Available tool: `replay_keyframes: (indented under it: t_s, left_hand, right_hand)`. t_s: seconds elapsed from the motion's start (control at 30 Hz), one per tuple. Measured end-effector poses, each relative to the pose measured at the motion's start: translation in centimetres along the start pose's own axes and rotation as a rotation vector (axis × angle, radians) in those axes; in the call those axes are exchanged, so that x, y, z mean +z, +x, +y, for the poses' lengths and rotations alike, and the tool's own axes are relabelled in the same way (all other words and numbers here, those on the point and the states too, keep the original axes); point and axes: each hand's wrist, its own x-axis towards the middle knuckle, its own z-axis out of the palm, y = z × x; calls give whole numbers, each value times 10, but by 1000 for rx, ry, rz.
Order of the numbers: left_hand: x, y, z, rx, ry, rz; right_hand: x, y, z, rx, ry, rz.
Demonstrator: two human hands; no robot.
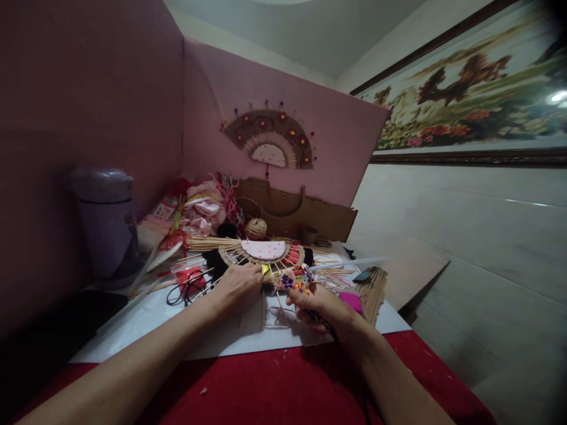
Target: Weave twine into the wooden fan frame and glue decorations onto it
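A half-round stick fan [263, 250] lies on the desk [230, 383]. The left hand [239, 286] curls at its lower edge, grip unclear; the right hand [318, 303] closes round a dark, mostly hidden object [319, 317].

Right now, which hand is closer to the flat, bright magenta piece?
Right. The right hand is close by, just left of the magenta piece; the left hand is farther off to the left.
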Motion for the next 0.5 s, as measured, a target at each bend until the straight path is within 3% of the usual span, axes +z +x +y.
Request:
replay_keyframes:
  t_s: [0.37,0.5]
  left_hand:
    - [0,1,1,-7,-12,5]
    - [-3,-1,1,8,-19,10]
  right_hand:
    - [1,6,9,-154,-143,106]
    - [3,-1,3,-172,-24,102]
